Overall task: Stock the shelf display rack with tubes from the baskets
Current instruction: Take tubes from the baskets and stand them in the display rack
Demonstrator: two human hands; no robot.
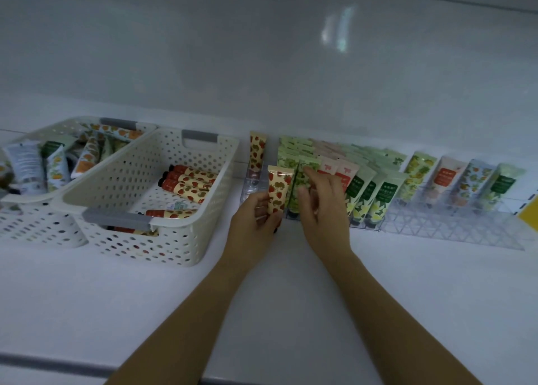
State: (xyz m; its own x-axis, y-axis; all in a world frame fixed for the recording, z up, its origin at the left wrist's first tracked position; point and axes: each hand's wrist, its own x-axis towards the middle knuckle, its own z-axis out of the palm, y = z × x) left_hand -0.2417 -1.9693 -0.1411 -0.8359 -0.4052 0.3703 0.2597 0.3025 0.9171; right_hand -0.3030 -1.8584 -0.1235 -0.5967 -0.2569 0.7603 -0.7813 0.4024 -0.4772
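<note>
A grey strip [43,364] runs along the front edge of the white shelf [291,312], and 2 bare forearms reach in over it.

The left hand [253,221] has its fingers curled around the lower end of a strawberry-print tube [278,192]. It holds the tube upright just in front of the left end of the clear display rack [454,230]. The right hand [326,210] is loosely bent, its fingertips on a green tube [305,161] standing in the rack. Whether it pinches that tube or only touches it cannot be told.

To the left stand 2 white perforated baskets with grey handles, side by side. The nearer basket [139,247] holds more strawberry tubes [189,182] lying flat. The farther basket [37,227] holds mixed tubes [55,163].

In the rack, tubes stand in rows. Another strawberry tube [257,154] stands at the far left, and tubes with dark green labels [381,198] stand further right. The white writing on them is too blurred to read. A yellow tag [530,214] shows at the right edge.

Behind everything rises a glossy white back panel [262,49], dimly lit.
</note>
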